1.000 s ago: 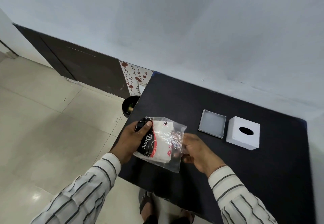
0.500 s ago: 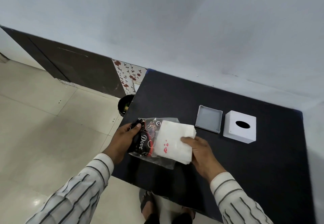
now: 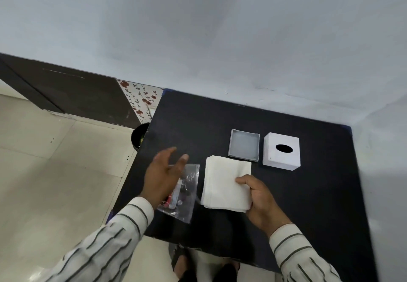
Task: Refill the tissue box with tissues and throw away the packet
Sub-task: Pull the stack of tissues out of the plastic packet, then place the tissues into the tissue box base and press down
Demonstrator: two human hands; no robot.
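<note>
A stack of white tissues (image 3: 224, 182) lies above the black table, gripped at its near right corner by my right hand (image 3: 258, 198). Left of it the clear plastic packet (image 3: 184, 193) with red and black print lies flat on the table. My left hand (image 3: 161, 176) hovers over the packet's left side with fingers spread, holding nothing. Farther back stand the grey box base (image 3: 244, 144), lying open side up, and to its right the white tissue box cover (image 3: 282, 151) with an oval hole on top.
The black table (image 3: 220, 123) stands against a pale wall. A dark round bin (image 3: 137, 137) sits on the tiled floor just off the table's left edge, partly hidden. My sandalled feet show under the near table edge.
The tissues came fully out of the packet and moved right in my right hand. My left hand let go of the packet, which now lies on the table.
</note>
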